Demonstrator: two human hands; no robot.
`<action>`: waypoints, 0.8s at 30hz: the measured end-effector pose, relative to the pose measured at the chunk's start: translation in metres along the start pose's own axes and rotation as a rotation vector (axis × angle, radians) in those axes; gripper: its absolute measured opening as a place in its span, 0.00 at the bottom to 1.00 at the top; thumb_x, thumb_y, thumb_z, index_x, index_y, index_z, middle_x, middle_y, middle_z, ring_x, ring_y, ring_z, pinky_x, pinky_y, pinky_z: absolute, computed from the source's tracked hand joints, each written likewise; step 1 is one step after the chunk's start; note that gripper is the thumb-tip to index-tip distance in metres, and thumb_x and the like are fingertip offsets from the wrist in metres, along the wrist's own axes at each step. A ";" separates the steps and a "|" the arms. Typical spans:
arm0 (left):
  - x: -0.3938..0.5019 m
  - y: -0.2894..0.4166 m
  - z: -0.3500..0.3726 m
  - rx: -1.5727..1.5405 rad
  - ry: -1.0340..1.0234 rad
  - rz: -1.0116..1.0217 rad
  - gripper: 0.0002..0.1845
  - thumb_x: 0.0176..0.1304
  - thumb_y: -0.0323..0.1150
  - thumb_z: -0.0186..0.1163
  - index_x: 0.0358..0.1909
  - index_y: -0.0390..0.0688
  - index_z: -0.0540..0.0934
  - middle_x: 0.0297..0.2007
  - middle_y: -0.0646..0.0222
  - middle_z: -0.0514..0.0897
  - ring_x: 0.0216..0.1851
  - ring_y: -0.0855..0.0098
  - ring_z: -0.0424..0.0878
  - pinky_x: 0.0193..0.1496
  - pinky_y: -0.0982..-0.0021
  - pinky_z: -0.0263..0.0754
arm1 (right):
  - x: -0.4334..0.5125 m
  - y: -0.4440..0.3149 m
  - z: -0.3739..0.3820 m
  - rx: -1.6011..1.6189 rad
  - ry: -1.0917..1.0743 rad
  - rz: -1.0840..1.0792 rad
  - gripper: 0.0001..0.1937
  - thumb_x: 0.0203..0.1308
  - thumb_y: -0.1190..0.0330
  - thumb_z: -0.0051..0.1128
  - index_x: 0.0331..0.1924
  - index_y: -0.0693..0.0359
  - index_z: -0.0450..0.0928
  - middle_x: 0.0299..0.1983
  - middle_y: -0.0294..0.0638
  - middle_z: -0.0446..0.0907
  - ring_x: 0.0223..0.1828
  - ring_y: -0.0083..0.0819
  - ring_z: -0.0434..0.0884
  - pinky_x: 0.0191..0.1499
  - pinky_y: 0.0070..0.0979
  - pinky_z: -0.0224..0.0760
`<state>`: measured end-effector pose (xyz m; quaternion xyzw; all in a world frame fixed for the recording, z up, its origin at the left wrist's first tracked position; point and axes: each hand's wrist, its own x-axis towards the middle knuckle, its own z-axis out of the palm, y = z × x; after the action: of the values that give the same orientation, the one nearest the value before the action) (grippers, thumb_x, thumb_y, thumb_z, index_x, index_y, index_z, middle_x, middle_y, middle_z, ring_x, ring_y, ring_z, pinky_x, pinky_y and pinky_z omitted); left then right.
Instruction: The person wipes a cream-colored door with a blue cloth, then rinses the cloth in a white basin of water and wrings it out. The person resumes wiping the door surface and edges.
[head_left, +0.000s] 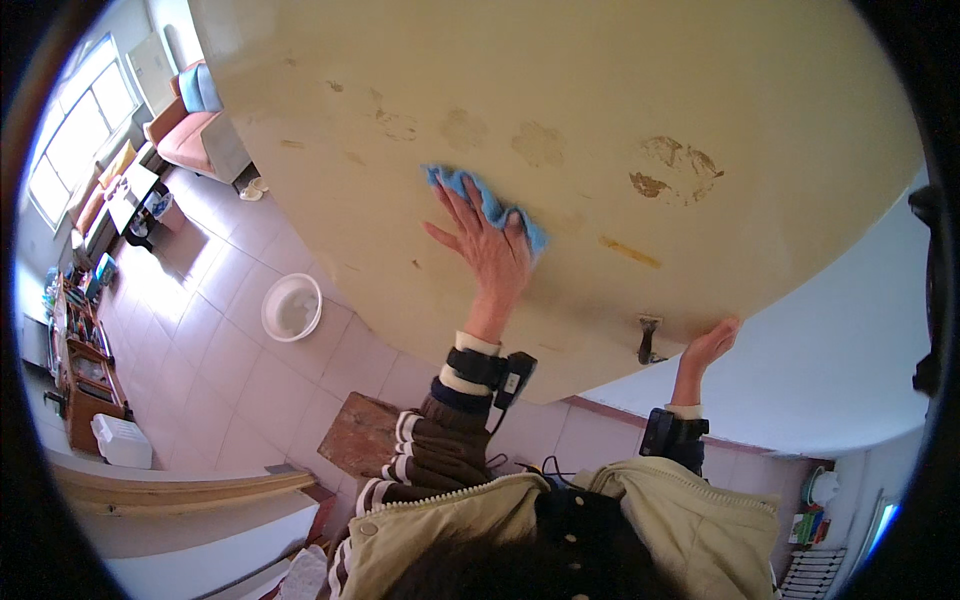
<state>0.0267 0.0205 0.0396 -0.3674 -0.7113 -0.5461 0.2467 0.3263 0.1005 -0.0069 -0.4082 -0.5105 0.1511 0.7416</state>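
My left hand (491, 247) presses a crumpled blue cloth (517, 212) flat against a cream-coloured door (480, 67). The fingers are spread over the cloth, and the little finger reaches past it onto the bare surface. Brown scuffs and peeled patches mark the door, the largest being a dark worn patch (675, 169) up and to the right. A yellowish strip (630, 252) lies to the right of the cloth. At the door's right edge, beside the dark door handle (646, 337), my right hand (712, 343) is curled around the edge; its fingertips are hidden.
A white basin (292, 307) with some liquid stands on the tiled floor (225, 330) to the left. Close to my left sleeve is a worn wooden stool (360, 435). Farther off are a pink-cushioned armchair (187, 142), a low table (135, 196) and a cluttered cabinet (90, 375).
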 end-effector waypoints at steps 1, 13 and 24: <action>0.013 0.003 -0.002 0.002 0.029 0.034 0.35 0.58 0.39 0.45 0.65 0.35 0.47 0.67 0.55 0.44 0.69 0.60 0.35 0.62 0.47 0.15 | 0.001 0.003 -0.002 -0.030 -0.014 -0.043 0.20 0.65 0.52 0.33 0.25 0.60 0.59 0.25 0.31 0.55 0.28 0.24 0.55 0.33 0.24 0.55; 0.076 -0.088 -0.011 -0.028 0.172 -0.231 0.31 0.65 0.44 0.36 0.65 0.37 0.47 0.67 0.57 0.41 0.69 0.58 0.33 0.60 0.41 0.19 | 0.002 0.026 -0.016 -0.155 -0.061 -0.056 0.25 0.66 0.50 0.30 0.43 0.69 0.66 0.41 0.42 0.68 0.42 0.30 0.65 0.49 0.28 0.59; 0.016 -0.035 -0.002 -0.066 0.007 0.024 0.36 0.59 0.45 0.46 0.64 0.37 0.50 0.67 0.53 0.42 0.68 0.55 0.37 0.60 0.40 0.20 | -0.003 -0.052 0.012 -0.405 0.008 -0.194 0.30 0.66 0.54 0.32 0.64 0.67 0.45 0.66 0.51 0.47 0.67 0.45 0.46 0.65 0.34 0.39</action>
<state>-0.0110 0.0182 0.0312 -0.3821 -0.6875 -0.5675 0.2434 0.3042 0.0719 0.0318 -0.4985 -0.5644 -0.0280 0.6574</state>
